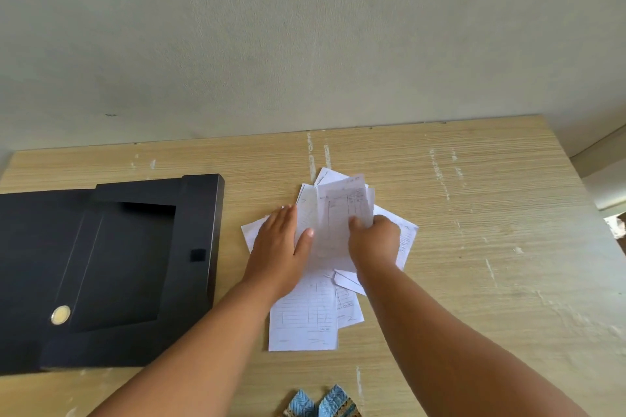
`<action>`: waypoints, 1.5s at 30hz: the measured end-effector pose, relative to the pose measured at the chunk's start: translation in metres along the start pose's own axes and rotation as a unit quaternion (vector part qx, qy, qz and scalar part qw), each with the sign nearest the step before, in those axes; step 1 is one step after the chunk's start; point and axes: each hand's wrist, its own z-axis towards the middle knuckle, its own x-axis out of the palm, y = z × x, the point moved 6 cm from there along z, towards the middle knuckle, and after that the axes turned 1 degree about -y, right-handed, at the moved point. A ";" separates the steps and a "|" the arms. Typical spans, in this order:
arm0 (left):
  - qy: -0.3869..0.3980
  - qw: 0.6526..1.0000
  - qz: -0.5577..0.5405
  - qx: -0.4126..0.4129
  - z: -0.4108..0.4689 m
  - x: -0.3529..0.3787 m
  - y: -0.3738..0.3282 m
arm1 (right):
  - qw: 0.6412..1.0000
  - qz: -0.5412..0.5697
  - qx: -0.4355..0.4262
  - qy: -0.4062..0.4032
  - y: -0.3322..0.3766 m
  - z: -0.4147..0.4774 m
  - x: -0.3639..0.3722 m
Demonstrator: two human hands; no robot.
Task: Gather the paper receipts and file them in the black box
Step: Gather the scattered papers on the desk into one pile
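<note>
Receipts (342,213) bunched in right hand's (374,240) closed grip; left hand (279,244) flat, fingers spread, on the pile.

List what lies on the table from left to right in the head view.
black box → left hand → paper receipts → right hand. The hands rest on the receipt pile, so those three overlap somewhat; the blue patterned cloth sits at the near edge, below the pile.

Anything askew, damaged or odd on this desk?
The receipts lie fanned at mixed angles, not squared, as both hands gather them. The desk has white scuffs where its finish is worn. The black box lies open and looks intact.
</note>
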 end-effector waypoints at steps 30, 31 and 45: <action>0.091 0.994 -0.058 0.023 0.004 0.022 0.010 | 0.991 0.079 0.011 0.106 0.008 0.003 0.019; 0.088 0.993 -0.071 0.024 0.004 0.021 0.010 | 0.991 0.081 0.014 0.103 0.007 0.005 0.019; 0.049 0.995 0.056 0.060 -0.030 0.031 0.034 | 0.989 0.137 -0.008 0.045 0.002 0.014 0.003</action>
